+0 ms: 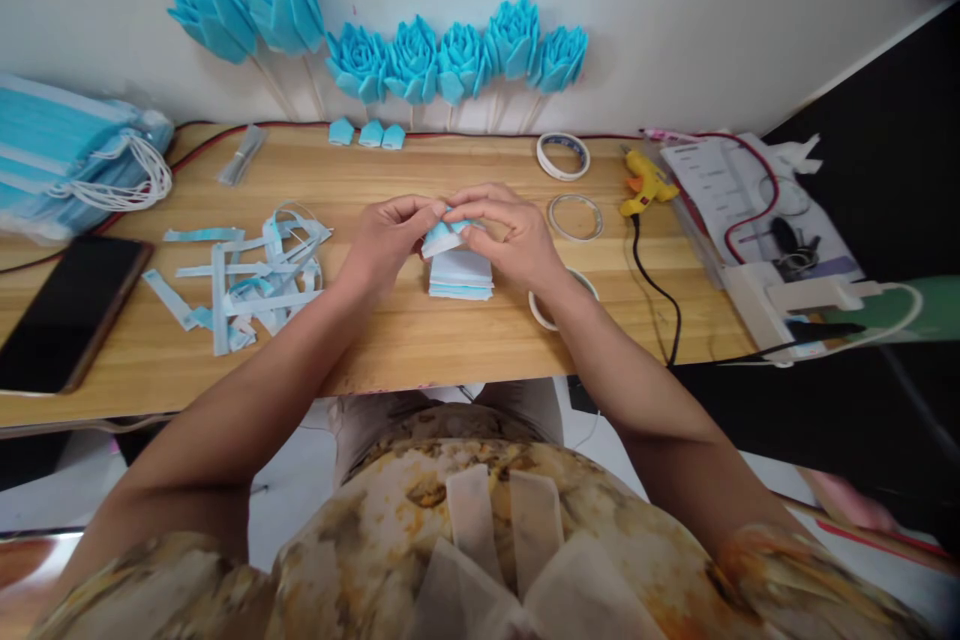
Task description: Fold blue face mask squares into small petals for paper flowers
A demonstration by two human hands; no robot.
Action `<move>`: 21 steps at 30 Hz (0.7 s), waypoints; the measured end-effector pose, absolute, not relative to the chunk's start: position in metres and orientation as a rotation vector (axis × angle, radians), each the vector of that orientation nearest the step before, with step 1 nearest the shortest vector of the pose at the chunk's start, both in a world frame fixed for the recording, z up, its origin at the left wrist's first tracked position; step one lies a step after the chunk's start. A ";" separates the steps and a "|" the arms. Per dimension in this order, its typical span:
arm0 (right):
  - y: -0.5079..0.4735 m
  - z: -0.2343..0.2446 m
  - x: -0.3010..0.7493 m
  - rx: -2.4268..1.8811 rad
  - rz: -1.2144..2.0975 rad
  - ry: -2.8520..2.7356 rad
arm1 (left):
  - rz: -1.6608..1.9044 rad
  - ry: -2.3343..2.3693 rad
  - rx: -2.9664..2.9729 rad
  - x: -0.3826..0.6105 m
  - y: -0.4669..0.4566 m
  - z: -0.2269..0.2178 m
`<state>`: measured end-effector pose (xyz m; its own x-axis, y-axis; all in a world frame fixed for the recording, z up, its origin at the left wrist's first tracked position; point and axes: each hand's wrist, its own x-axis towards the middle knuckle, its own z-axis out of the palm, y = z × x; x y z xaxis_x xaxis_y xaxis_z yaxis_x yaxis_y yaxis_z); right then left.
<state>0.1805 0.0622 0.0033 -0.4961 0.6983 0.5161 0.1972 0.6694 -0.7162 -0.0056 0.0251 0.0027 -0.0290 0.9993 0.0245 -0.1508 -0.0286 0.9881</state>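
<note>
Between my two hands is a small blue-and-white piece of mask fabric (444,238), partly covered by the fingers. My left hand (394,235) pinches its left side with thumb and forefinger. From the other side my right hand (506,228) grips it, thumb in front and fingers curled over the top. Just below lies a stack of cut fabric pieces (460,276), white and pale blue, on the wooden table (390,350). Three small folded blue petals (371,134) rest near the wall, beyond the hands.
Fabric offcuts (251,270), a phone (71,312) and packed face masks (67,155) lie to the left. Blue fabric flowers (412,58) on sticks lean against the wall. Rightward are tape rolls (562,156), a yellow glue gun (646,182) with its cord, and a power strip (780,305).
</note>
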 end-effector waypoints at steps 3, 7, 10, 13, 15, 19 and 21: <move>0.060 0.008 0.182 -0.718 0.919 -1.988 | 1.337 1.133 1.082 -0.005 0.026 0.003; 0.060 0.009 0.182 -0.859 1.092 -1.814 | 1.338 1.137 1.074 -0.005 0.025 0.003; 0.061 0.007 0.180 -0.924 1.161 -1.802 | 1.346 1.114 1.075 -0.006 0.025 0.002; 0.061 0.006 0.179 -0.949 1.271 -1.824 | 1.344 1.100 1.079 -0.006 0.026 0.001; 0.060 0.007 0.178 -0.951 1.307 -1.832 | 1.338 1.100 1.076 -0.006 0.026 0.001; 0.058 0.009 0.177 -0.942 1.345 -1.802 | 1.332 1.095 1.089 -0.006 0.025 0.002; 0.058 0.008 0.176 -0.951 1.345 -1.804 | 1.328 1.099 1.096 -0.006 0.024 0.002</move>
<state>0.1763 0.0581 0.0080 -0.4982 0.8616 0.0969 0.1535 0.1976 -0.9682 -0.0058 0.0244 0.0018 -0.0359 0.9989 0.0285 -0.1595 -0.0339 0.9866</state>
